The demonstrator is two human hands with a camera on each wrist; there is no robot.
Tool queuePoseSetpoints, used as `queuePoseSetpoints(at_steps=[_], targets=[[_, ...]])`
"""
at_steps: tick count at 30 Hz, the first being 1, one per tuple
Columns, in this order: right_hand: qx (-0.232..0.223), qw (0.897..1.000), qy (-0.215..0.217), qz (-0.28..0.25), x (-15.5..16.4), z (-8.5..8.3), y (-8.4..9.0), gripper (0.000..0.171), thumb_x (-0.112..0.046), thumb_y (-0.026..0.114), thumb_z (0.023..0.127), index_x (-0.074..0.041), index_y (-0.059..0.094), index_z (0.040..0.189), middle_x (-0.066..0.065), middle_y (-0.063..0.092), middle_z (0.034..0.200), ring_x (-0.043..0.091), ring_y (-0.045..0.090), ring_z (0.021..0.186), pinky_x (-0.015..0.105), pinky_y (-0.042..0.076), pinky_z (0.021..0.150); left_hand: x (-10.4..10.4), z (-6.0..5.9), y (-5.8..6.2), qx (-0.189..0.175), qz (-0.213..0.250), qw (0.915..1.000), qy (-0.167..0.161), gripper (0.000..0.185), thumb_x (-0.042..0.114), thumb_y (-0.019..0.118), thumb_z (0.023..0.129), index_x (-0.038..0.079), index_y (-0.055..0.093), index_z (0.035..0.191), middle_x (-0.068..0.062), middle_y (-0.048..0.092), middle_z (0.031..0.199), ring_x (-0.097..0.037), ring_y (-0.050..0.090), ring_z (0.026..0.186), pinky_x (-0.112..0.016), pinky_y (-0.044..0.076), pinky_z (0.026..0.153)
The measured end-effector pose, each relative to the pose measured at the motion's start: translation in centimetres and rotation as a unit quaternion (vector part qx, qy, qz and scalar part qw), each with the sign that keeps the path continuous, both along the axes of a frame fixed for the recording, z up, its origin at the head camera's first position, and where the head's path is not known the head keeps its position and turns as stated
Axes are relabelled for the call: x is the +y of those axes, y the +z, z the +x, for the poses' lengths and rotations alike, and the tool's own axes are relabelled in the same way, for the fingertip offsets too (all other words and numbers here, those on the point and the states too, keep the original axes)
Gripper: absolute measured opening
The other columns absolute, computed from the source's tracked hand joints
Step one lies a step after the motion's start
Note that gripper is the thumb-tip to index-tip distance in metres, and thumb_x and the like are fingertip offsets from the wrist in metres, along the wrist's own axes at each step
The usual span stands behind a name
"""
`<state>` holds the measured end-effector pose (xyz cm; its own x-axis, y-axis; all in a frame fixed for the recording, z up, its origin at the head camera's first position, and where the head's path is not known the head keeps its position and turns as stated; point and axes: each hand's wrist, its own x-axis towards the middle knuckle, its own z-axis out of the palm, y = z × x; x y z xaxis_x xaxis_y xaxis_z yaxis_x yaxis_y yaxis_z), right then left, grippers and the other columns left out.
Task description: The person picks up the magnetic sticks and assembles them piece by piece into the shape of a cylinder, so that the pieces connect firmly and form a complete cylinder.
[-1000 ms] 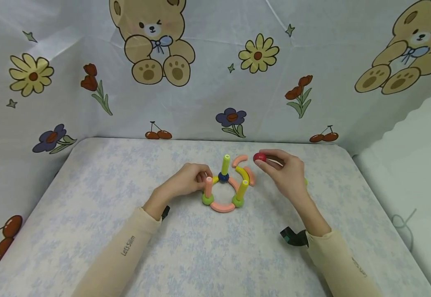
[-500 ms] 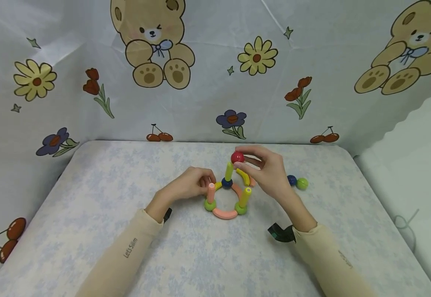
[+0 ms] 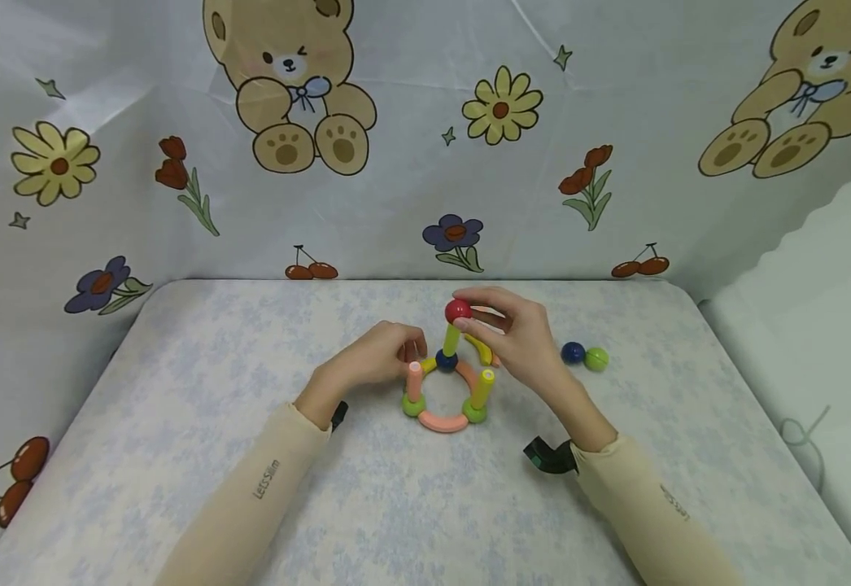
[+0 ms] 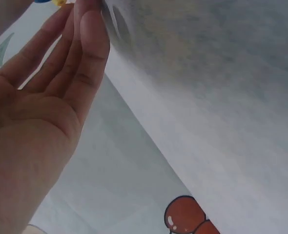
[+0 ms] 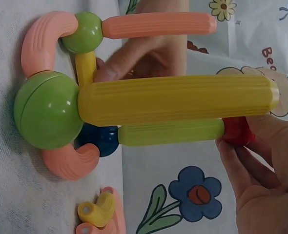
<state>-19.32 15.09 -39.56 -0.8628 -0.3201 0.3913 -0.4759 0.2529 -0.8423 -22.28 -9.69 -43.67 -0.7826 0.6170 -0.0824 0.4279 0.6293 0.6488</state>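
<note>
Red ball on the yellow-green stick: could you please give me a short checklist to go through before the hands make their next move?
1. Red ball pinched by the right hand: ok.
2. Ball meets the tip of the upright yellow-green stick: ok, touching in the right wrist view.
3. Stick seated in the blue ball: ok.
4. Left hand steadying the ring base: cannot tell; its fingertips are hidden.
5. Spare blue and green balls apart from the hands: ok.

We're in a child's play corner here. Bear-and-flower printed sheeting (image 3: 425, 138) hangs all around a padded worktop (image 3: 176, 391). Colourful toy rods and balls (image 3: 446, 382) sit on it.
</note>
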Motion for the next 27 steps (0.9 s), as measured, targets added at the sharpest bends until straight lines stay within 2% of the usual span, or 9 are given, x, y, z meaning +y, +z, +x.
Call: queuePoseSetpoints(at_steps=[7, 11, 16, 21, 24, 27], targets=[[-0.003, 1.0, 0.004, 0.003, 0.0, 0.1, -0.3, 0.038, -0.009, 0.076, 0.097, -0.009, 0.071, 0.135, 0.007, 0.071, 0.134, 0.022, 0.07, 0.119, 0.028, 0.056, 0.1, 2.2, -1.4, 0.1, -0.015, 0.015, 0.9997, -0.011, 0.024, 0.018, 0.083, 0.092, 0.014, 0.074, 0.114, -0.003, 0.07, 0.097, -0.017, 0.062, 0.085, -0.03, 0.051, 0.074], [-0.004, 1.0, 0.003, 0.008, 0.2, 0.0, -0.3, 0.038, -0.011, 0.075, 0.098, -0.011, 0.071, 0.136, 0.006, 0.071, 0.135, 0.023, 0.071, 0.119, 0.028, 0.056, 0.1, 3.0, -1.7, 0.0, -0.013, 0.039, 0.9989, -0.021, 0.015, 0.02, 0.085, 0.091, 0.017, 0.076, 0.103, -0.001, 0.071, 0.093, -0.016, 0.062, 0.079, -0.029, 0.049, 0.069], [-0.02, 0.999, -0.008, 0.035, 0.9, -0.2, 0.2, 0.038, -0.022, 0.072, 0.102, -0.013, 0.069, 0.138, 0.002, 0.072, 0.136, 0.019, 0.069, 0.122, 0.028, 0.056, 0.101, 2.8, -1.5, -0.3, -0.008, 0.054, 0.9985, -0.004, 0.011, 0.021, 0.087, 0.089, 0.018, 0.077, 0.094, 0.002, 0.07, 0.088, -0.016, 0.062, 0.076, -0.028, 0.049, 0.067], [-0.025, 0.992, -0.053, 0.108, 3.4, -0.7, 0.6, 0.033, -0.023, 0.073, 0.102, -0.011, 0.072, 0.133, 0.006, 0.074, 0.129, 0.021, 0.071, 0.119, 0.036, 0.057, 0.101, 2.2, -1.4, -0.3, -0.012, 0.051, 0.9984, 0.023, 0.016, 0.023, 0.088, 0.089, 0.017, 0.077, 0.099, 0.001, 0.07, 0.088, -0.018, 0.061, 0.079, -0.03, 0.048, 0.068], [-0.025, 0.98, -0.07, 0.183, 5.5, -1.3, 0.8, 0.032, -0.021, 0.074, 0.101, -0.009, 0.073, 0.13, 0.012, 0.075, 0.127, 0.029, 0.073, 0.116, 0.044, 0.058, 0.099, 1.8, -1.5, -0.2, -0.018, 0.039, 0.998, 0.048, 0.021, 0.024, 0.088, 0.088, 0.015, 0.076, 0.102, -0.001, 0.068, 0.086, -0.018, 0.06, 0.078, -0.029, 0.047, 0.066], [-0.038, 0.964, -0.082, 0.252, 7.9, -1.9, 1.0, 0.032, -0.019, 0.075, 0.1, -0.007, 0.072, 0.129, 0.014, 0.074, 0.127, 0.033, 0.072, 0.117, 0.049, 0.058, 0.1, 1.5, -1.6, -0.2, -0.022, 0.03, 0.9974, 0.062, 0.024, 0.025, 0.088, 0.088, 0.013, 0.075, 0.104, -0.002, 0.067, 0.085, -0.017, 0.059, 0.076, -0.029, 0.046, 0.066]])
